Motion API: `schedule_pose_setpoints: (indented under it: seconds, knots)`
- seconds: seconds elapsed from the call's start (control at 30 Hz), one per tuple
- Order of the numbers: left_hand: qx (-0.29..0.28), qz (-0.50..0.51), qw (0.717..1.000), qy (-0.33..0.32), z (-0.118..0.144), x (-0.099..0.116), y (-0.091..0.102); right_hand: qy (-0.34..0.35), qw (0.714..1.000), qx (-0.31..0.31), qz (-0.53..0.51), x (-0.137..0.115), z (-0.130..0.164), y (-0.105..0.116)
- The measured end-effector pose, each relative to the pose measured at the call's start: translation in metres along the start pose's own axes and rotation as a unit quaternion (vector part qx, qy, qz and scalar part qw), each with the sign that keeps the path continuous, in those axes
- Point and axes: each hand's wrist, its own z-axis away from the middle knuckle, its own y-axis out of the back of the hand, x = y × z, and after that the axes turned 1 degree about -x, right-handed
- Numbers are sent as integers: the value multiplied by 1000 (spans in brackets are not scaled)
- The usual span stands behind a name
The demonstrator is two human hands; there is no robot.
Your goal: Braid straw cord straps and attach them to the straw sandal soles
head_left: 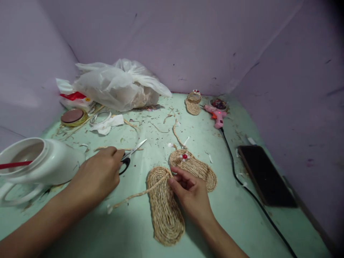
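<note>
My left hand (98, 173) is closed on the black handle of a pair of scissors (131, 152), whose blades point away to the right over the table. A woven straw sole (166, 211) lies in front of me. Across its upper end runs a twisted straw cord (134, 195), its loose white-tipped end trailing left. My right hand (192, 191) pinches the cord at the sole's upper right edge. Just behind that hand is a second straw sole (200, 170), partly covered by the fingers, with a red and white bead flower (185, 156) at its upper end.
A pink glue gun (218, 116) with a black cable lies near a small finished straw slipper (192, 105) and a bowl of beads (218, 104). At right is a phone (266, 175). A white jug (61, 161), tape roll (73, 116) and plastic bag (120, 86) occupy the left.
</note>
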Motion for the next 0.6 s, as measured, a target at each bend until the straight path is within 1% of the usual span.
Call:
schedule_pose_setpoints:
  seconds: [0.07,0.13,0.17,0.2,0.27,0.33,0.43,0.5,0.6]
  knots:
    - [5,-2,999,-33,2,13,-2,-6,1000,1,-16,0,-1,-3]
    - [-34,61,996,-56,4,28,-6,-6,999,2,-31,-1,-2,-5]
    - [-53,96,993,-51,3,34,-8,-4,999,3,-38,-3,-3,-6]
    - [-59,119,990,-43,1,40,-10,-2,999,4,-45,-5,-4,-7]
    - [-53,148,987,-36,-6,47,-11,8,998,-2,-61,-11,-6,-8]
    - [-59,170,982,-56,-12,49,-8,23,997,-24,-71,-19,-8,-9]
    - [-93,214,968,-87,-18,47,0,37,995,-55,-69,-28,-9,-12]
    - [-118,251,957,-84,-20,44,2,35,995,-66,-70,-29,-9,-14]
    - [-158,321,931,-74,-25,39,-4,25,994,-79,-75,-23,-8,-17]
